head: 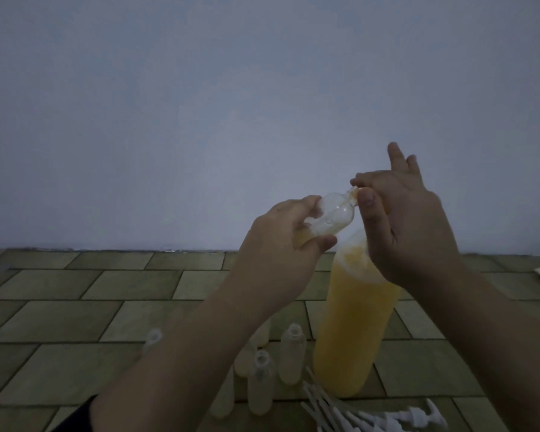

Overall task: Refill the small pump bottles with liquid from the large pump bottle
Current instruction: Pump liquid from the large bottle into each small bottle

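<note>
A small pump bottle (119, 218) is gripped tilted in the curled fingers (309, 244) of the left hand (278, 244) — its neck pinched by the right hand (402, 219) — just above the large pump bottle (353, 325) standing below both hands.

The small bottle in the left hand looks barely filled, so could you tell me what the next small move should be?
Probably press the large bottle's pump again with the right hand: the tilted small bottle held by the left hand sits at the nozzle, mostly clear, with little orange liquid.
</note>
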